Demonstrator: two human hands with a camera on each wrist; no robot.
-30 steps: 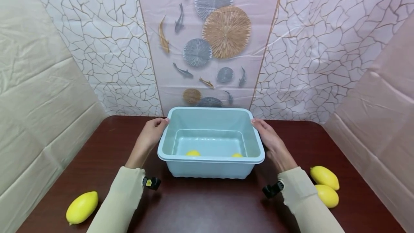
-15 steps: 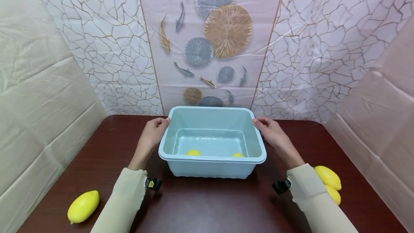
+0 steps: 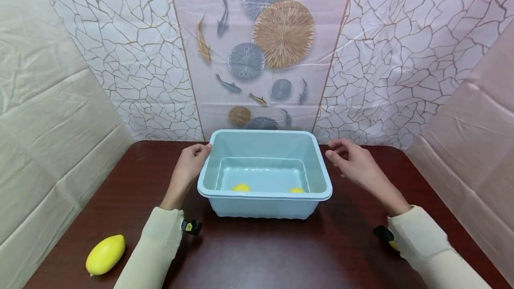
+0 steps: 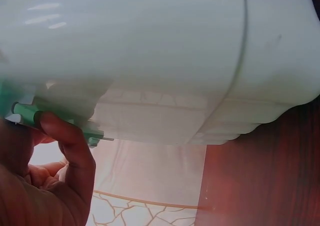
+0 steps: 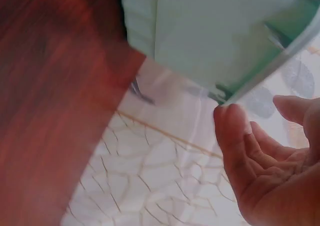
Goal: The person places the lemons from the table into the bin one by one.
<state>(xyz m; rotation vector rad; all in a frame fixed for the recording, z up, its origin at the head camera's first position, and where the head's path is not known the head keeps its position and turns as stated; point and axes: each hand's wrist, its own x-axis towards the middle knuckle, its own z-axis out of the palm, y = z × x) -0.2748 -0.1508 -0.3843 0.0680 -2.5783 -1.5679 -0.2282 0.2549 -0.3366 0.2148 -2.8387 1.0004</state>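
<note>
A pale blue plastic basin (image 3: pixel 265 208) stands on the table towards the back, with the tops of two lemons, one left (image 3: pixel 241 187) and one right (image 3: pixel 297 190), showing over its front rim. My left hand (image 3: pixel 188 164) pinches the basin's left rim near the back corner; in the left wrist view its finger (image 4: pixel 70 141) curls under that rim. Off the right rim, my right hand (image 3: pixel 359 164) hovers with loosely bent fingers and nothing between them. The right wrist view has the thumb (image 5: pixel 295 108) apart from the fingers, beside the basin's corner.
Another lemon (image 3: pixel 105 255) lies at the table's front left. A sliver of yellow (image 3: pixel 394 245) shows beside the right sleeve, which covers the rest. A patterned cloth backdrop (image 3: pixel 257 115) rises behind the dark red table (image 3: pixel 257 258), with beige cloth walls on both sides.
My right hand has let go of the basin's right rim and moved away to the right, its sleeve now covering the lemons there. My left hand and the basin stay put.
</note>
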